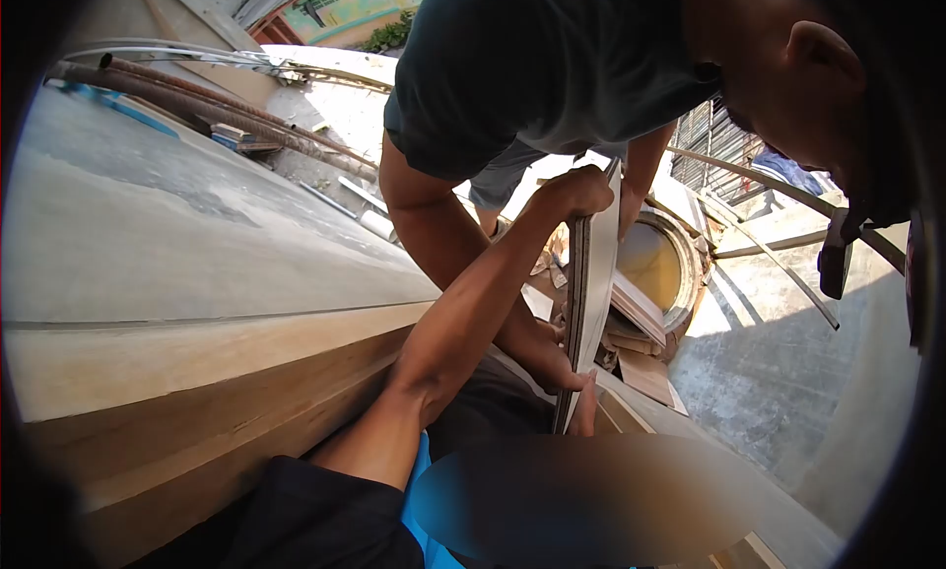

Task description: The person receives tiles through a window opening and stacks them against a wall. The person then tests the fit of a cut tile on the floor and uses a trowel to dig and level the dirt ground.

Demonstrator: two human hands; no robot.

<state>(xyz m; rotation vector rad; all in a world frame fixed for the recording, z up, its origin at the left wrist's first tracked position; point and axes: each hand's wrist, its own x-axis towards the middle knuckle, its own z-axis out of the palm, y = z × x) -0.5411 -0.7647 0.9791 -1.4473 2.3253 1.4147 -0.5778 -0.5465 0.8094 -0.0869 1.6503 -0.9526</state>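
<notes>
Left hand (583, 192): closed on upper end of white-faced flat panel (597, 273), upright at centre.
Right hand: cannot be told surely.
Co-worker in dark T-shirt (537, 66): also grips panel.
Left side: smooth grey slab (197, 224), pale wooden edge (197, 357).
Beyond: round, rough-rimmed basin (696, 273).

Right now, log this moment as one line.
left hand: gripping layered panel | co-worker's hand: on panel, lower in view | circular rim: beyond panel
</notes>
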